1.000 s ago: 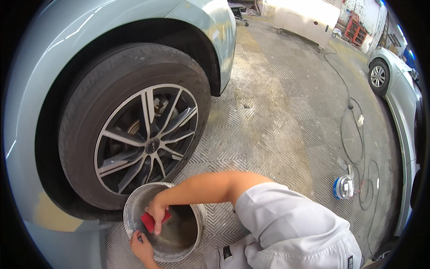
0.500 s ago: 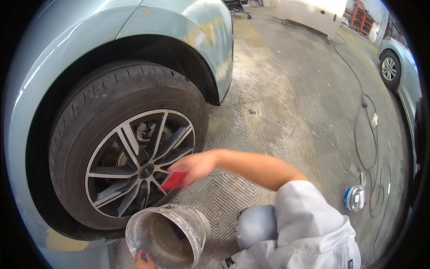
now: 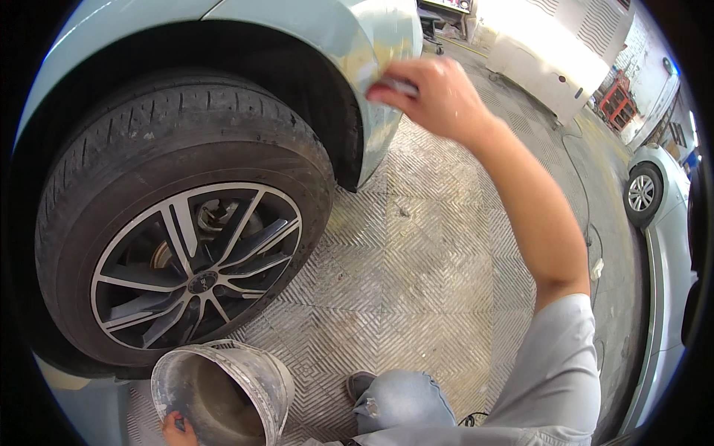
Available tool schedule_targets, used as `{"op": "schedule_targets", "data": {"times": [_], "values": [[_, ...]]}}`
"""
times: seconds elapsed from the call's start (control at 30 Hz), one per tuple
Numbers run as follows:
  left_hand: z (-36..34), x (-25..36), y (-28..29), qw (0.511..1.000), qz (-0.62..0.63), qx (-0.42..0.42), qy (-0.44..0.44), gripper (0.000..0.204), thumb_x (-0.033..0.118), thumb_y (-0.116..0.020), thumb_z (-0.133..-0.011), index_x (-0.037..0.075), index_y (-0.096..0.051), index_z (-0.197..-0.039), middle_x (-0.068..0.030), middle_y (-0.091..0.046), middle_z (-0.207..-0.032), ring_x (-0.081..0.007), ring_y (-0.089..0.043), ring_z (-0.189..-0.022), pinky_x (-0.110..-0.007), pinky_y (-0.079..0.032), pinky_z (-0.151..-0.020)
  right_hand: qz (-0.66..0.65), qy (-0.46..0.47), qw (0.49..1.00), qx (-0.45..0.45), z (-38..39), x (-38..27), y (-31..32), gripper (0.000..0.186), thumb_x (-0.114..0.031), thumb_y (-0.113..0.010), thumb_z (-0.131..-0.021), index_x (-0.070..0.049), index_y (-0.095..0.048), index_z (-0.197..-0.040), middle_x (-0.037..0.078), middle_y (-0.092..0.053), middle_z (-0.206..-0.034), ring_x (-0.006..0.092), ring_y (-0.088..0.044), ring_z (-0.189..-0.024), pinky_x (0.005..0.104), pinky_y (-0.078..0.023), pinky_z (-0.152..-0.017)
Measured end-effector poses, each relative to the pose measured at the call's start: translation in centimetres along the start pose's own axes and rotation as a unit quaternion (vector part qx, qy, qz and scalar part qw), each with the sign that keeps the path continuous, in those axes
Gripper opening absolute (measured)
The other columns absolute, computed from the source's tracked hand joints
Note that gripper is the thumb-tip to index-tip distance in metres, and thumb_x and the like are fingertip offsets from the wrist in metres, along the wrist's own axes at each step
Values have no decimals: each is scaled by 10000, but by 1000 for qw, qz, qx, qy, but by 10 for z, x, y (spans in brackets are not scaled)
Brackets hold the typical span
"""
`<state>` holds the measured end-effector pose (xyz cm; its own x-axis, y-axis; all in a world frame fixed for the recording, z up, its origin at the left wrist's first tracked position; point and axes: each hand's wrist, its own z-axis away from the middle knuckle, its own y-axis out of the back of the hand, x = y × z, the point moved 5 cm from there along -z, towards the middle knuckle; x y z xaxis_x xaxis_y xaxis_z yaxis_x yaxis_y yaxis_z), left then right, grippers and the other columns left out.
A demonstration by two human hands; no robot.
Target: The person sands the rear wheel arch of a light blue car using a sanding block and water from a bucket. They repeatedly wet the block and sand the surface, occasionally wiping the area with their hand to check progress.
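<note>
"Head view: where is the red block (image 3: 381, 94) being held?"

"At the upper middle of the frame. The right hand (image 3: 442, 97) is holding it, fingers closed round it, probably to keep one face turned toward the pale fender (image 3: 358, 43) with its yellowish patches. The hand is blurring, so I can't tell whether the block is touching."

"And the left hand (image 3: 178, 431)?"

"At the lower left, its fingers gripping the rim of the bucket (image 3: 274, 375). It is likely steadying it; the bucket is standing just beside the tyre (image 3: 186, 160), perhaps for easy reach."

"What is it all standing on?"

"A ridged, chevron-patterned floor (image 3: 439, 245), catching light through the centre of the frame."

"And the room?"

"It is looking like a workshop. A big white unit (image 3: 532, 67) is standing on castors toward the upper right, a red rack (image 3: 619, 104) is showing beyond it, and a silver car (image 3: 666, 260) is lining the right edge."
</note>
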<state>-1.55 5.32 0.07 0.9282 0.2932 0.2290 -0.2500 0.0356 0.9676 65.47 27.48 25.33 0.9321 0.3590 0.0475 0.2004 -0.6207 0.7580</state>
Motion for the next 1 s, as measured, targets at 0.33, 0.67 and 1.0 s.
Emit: {"op": "schedule_targets", "data": {"times": [0.33,0.67,1.0], "values": [[-5,-31,-14,1000,6,9,-17,302,55,-620,-853,-14,-631,-1147,-155,-701,-1015,-242,-679,-929,-339,-524,-831,79,118,986,88,-60,-33,13,270,-334,-715,-827,-96,-596,-875,99,-626,-758,290,-630,-697,375,-504,-632],[2,-1,0,999,-48,-6,16,294,103,-633,-847,11,-645,-1127,-155,-703,-1015,-250,-684,-924,-352,-529,-818,8,28,997,74,-40,-9,-12,212,-337,-671,-858,-135,-615,-890,39,-643,-864,277,-651,-828,393,-524,-682],[3,5,3,999,-48,1,18,300,147,-637,-850,40,-649,-1130,-140,-705,-1010,-261,-683,-914,-365,-525,-812,81,8,996,29,-29,-9,-25,258,-379,-663,-851,-150,-618,-959,40,-628,-918,275,-660,-834,386,-539,-690]]}}
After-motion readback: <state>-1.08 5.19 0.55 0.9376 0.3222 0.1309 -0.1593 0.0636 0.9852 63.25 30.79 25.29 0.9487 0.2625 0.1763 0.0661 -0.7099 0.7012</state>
